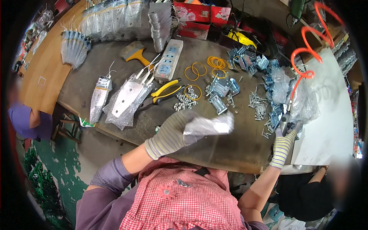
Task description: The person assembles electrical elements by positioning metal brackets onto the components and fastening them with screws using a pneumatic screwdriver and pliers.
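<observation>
My left hand, in a striped knit glove, is closed around a shiny piece wrapped in clear plastic, held over the front of the table. At the right, my gloved right hand is closed on an air tool joined to an orange coiled hose; much of the tool is hidden by the fingers. Beyond my left hand lie small nuts, yellow-handled pliers and metal brackets. Left of the air tool are loose screws.
Bubble-wrapped pieces with white wires lie left, others stand stacked behind. A power strip, yellow scraper and rubber bands are farther back. A white board lies right. People sit at left and right.
</observation>
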The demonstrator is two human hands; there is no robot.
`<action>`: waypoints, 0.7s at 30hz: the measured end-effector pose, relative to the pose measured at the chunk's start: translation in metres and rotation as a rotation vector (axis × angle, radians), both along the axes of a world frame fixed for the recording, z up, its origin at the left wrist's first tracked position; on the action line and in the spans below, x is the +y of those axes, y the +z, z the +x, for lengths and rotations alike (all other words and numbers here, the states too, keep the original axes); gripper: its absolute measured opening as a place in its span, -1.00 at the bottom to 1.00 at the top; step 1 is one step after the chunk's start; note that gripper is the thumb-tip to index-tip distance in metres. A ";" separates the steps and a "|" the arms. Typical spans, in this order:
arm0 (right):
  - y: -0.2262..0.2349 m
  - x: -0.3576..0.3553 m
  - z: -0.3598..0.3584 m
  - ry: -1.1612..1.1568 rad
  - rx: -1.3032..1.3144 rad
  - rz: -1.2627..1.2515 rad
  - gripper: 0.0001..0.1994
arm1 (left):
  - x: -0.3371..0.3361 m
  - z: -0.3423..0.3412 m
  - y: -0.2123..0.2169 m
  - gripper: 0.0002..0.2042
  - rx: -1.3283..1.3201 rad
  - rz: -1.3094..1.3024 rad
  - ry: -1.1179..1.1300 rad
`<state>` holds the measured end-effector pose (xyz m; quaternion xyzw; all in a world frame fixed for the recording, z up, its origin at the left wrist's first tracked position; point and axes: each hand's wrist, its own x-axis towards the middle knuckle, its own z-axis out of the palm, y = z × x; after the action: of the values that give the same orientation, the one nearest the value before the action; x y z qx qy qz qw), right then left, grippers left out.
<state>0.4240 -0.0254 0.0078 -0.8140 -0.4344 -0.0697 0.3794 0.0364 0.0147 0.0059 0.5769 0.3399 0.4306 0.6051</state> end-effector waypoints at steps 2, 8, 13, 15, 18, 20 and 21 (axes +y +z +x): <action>-0.007 -0.001 0.015 -0.080 -0.243 -0.114 -0.19 | 0.019 -0.008 -0.003 -0.58 0.467 0.615 -0.149; 0.048 0.099 -0.131 0.714 -0.376 0.069 -0.56 | 0.004 -0.002 0.015 -0.75 0.650 1.003 -0.131; 0.016 0.188 -0.136 0.872 -0.603 -0.109 -0.80 | -0.020 -0.023 0.058 -0.66 0.564 0.931 -0.094; 0.016 0.197 -0.125 0.917 -0.556 -0.130 -0.87 | -0.027 -0.034 0.054 -0.60 0.136 0.550 -0.045; 0.019 0.191 -0.140 0.858 -0.474 0.196 -0.86 | -0.044 -0.051 0.044 -0.48 0.201 0.074 0.357; 0.036 0.153 -0.166 0.933 -0.321 0.366 -0.85 | -0.036 -0.048 0.042 -0.47 -0.119 -0.038 0.382; 0.043 0.125 -0.185 1.039 0.012 0.226 -0.87 | -0.033 -0.051 0.040 -0.47 -0.263 -0.191 0.273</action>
<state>0.2389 0.0994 0.0505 -0.4459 -0.7680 0.0859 0.4516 -0.0146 -0.0178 0.0459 0.4042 0.3723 0.5461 0.6323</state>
